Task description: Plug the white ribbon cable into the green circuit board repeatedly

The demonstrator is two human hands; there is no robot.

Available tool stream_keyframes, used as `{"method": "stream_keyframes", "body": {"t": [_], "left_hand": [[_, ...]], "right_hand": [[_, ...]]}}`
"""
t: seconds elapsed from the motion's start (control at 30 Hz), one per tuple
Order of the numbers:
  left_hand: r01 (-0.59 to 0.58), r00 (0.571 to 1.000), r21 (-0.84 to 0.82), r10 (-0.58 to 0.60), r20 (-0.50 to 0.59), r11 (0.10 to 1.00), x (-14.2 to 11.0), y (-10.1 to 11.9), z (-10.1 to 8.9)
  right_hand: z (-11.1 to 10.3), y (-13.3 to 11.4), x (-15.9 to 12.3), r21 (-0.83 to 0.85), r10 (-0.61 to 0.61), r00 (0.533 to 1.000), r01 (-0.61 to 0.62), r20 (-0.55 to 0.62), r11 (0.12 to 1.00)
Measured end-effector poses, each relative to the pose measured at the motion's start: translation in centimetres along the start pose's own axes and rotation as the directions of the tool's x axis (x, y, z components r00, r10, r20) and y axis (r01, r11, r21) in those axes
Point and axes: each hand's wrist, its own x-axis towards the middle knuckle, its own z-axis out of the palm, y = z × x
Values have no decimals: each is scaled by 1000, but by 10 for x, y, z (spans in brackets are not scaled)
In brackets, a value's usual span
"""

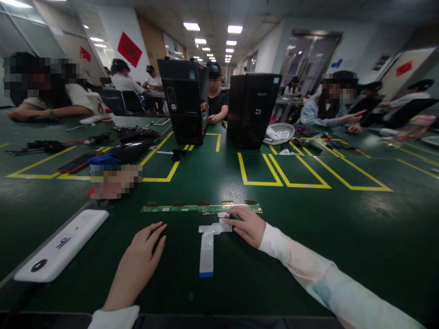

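A long thin green circuit board point(178, 209) lies across the green table in front of me. A white flat ribbon cable point(207, 244) with a blue tip runs from the board's middle toward me. My right hand point(247, 225) rests at the board's right part, its fingers curled and pinching the cable's white end where it meets the board. My left hand point(139, 260) lies flat on the table left of the cable, fingers stretched out, holding nothing.
A white oblong device point(61, 244) lies at the near left. Two black computer cases point(187, 98) point(252, 109) stand upright beyond yellow tape outlines point(260, 183). A white basket point(281, 133), cables and a phone lie further back. Several people sit around the tables.
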Motion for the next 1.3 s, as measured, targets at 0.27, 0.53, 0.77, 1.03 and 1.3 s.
{"method": "stream_keyframes", "body": {"t": [0.27,0.53,0.77,1.03,1.3], "left_hand": [[-15,1000,-25,15,7,1000,2,-1,-1],[-16,1000,-18,16,19,1000,0,-4,1],[-30,999,10,29,29,1000,-1,-5,3],[-40,999,20,40,22,999,-1,-7,6],[-56,998,22,55,13,998,-2,-10,8]], "right_hand": [[-2,-13,6,-20,101,975,-99,198,995],[-13,-2,-26,-65,151,976,-142,154,988],[-42,15,-114,-152,276,961,-272,9,950],[-67,8,-218,-251,520,849,-525,-90,813],[-63,6,-260,-439,610,759,-639,-228,631]]}}
